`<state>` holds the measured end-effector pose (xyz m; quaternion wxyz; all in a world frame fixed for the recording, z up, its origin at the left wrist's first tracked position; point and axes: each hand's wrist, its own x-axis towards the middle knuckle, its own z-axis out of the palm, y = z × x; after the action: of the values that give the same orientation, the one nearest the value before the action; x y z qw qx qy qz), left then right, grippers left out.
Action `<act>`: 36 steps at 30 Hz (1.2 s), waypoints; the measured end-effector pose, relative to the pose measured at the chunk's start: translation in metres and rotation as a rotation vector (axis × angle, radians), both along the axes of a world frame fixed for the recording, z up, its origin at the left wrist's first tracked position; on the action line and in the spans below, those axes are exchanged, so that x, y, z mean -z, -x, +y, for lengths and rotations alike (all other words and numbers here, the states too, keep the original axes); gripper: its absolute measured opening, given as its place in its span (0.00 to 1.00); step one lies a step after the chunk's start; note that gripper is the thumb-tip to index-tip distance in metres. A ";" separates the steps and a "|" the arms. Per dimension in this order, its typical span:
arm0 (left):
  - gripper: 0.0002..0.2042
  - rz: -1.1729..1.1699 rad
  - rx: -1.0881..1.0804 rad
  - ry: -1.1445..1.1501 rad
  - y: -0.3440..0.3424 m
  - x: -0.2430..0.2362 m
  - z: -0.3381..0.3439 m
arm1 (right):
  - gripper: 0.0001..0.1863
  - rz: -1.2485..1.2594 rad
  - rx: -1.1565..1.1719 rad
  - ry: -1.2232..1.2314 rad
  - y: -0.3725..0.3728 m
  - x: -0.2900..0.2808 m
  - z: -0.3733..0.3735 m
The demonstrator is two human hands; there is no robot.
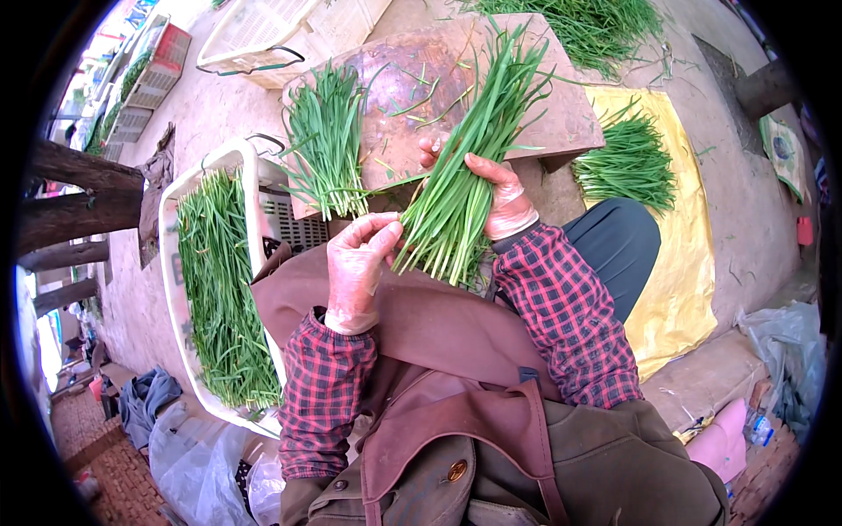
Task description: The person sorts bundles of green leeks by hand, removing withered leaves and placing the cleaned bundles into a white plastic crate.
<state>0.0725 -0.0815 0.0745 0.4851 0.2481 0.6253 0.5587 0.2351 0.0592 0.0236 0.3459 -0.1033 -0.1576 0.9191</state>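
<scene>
My gloved right hand (pixel 502 195) is wrapped around a large bunch of garlic chives (pixel 474 167). The bunch slants, with its pale stalk ends low toward my lap and its green tips up and to the right. My gloved left hand (pixel 355 263) is closed in a pinch at the left edge of the stalks. Whatever lies between its thumb and finger is too small to make out. Just beyond that hand, a second bunch of garlic chives (pixel 326 131) rests on the left part of a low, worn board table (pixel 395 74).
To the left stands a white plastic crate (pixel 167 228) filled with garlic chives. More chives (pixel 627 162) lie on a yellow sheet (pixel 671 302) at the right, and a loose heap (pixel 579 26) lies beyond the table. Another pale crate (pixel 263 39) stands at the back left.
</scene>
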 end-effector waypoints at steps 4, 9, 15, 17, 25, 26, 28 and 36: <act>0.08 -0.041 0.097 0.034 0.000 -0.008 0.002 | 0.30 0.143 -0.085 0.041 -0.001 0.006 0.002; 0.08 -0.012 0.258 0.137 0.001 -0.019 0.005 | 0.37 0.199 -0.113 0.039 0.000 0.000 -0.002; 0.06 0.013 0.314 0.157 0.001 -0.018 0.007 | 0.33 0.191 -0.163 -0.011 0.000 -0.001 -0.002; 0.05 0.006 0.251 0.138 0.001 -0.017 0.005 | 0.34 0.185 -0.129 -0.070 -0.001 -0.001 0.000; 0.05 0.136 0.018 -0.006 0.006 -0.006 -0.002 | 0.18 0.236 0.001 -0.202 -0.010 -0.006 0.011; 0.04 0.146 0.002 -0.030 0.007 -0.006 -0.003 | 0.18 0.254 -0.002 -0.213 -0.013 -0.005 0.014; 0.04 0.188 -0.020 -0.032 0.017 -0.001 -0.006 | 0.15 0.280 0.030 -0.160 -0.021 -0.004 0.020; 0.07 0.814 0.342 0.127 0.046 0.019 -0.021 | 0.13 0.373 0.280 -0.201 -0.062 -0.046 0.067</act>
<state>0.0264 -0.1029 0.0555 0.2991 0.5174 0.7485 0.2875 0.2971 0.1267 0.0693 0.5014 0.0822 -0.1659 0.8452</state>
